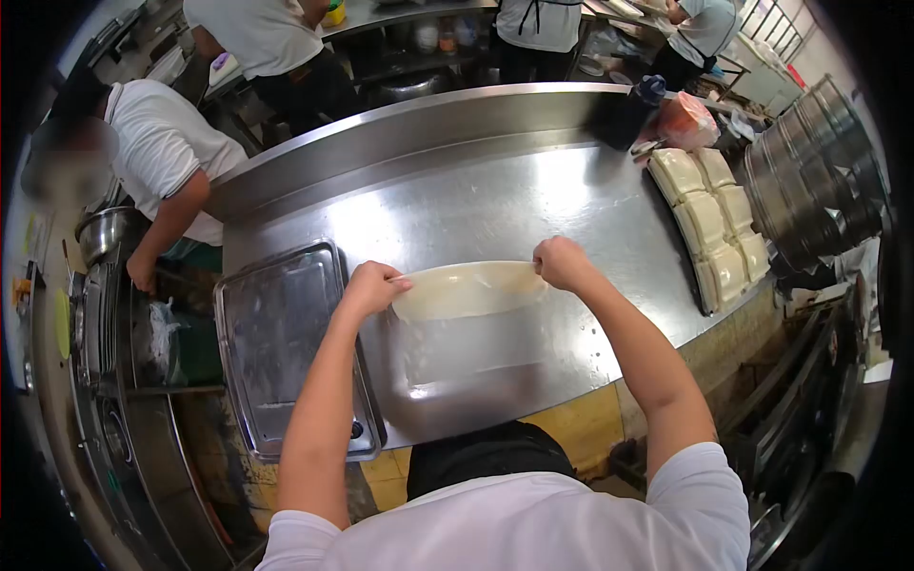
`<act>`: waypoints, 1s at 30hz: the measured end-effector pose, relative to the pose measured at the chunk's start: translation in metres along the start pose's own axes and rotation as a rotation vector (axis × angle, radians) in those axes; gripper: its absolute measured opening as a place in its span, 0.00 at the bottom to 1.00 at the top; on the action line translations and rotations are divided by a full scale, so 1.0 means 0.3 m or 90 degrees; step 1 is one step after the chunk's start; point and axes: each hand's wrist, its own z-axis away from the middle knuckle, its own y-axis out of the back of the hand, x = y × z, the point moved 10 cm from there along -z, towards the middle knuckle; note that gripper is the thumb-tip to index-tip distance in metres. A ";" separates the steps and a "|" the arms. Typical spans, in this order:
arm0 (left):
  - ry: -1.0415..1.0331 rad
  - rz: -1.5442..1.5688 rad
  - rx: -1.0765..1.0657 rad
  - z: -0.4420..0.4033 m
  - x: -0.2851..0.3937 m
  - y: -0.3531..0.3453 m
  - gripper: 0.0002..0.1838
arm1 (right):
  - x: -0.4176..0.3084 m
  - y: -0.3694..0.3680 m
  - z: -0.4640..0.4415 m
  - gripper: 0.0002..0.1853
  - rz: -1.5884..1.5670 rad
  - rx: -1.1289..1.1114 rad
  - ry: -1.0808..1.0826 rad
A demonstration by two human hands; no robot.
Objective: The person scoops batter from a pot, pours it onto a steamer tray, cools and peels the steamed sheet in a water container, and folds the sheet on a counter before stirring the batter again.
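Note:
A thin, pale, translucent noodle sheet [471, 288] is stretched between my two hands above the steel table [447, 214]. My left hand [373, 287] pinches its left upper corner. The right upper corner is in the fingers of my right hand [562, 262]. The sheet's lower part is hard to tell from the shiny, wet-looking tabletop. To the left of my left hand lies a shallow metal tray [276, 357], overhanging the table's front edge. Several folded pale slabs [706, 219], similar in colour to the sheet, sit in two rows on a dark tray at the right.
A dark bottle [636, 112] and a pink-and-white bag [687, 121] stand at the back right. Stacked metal drums [809, 171] rise beyond the slabs. A raised steel ledge [428, 119] runs along the back. One co-worker [162, 143] bends at the left; others work behind.

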 end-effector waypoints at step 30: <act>-0.056 0.034 0.301 0.728 -0.088 -0.139 0.12 | -0.201 -0.181 0.581 0.17 -0.187 0.081 0.020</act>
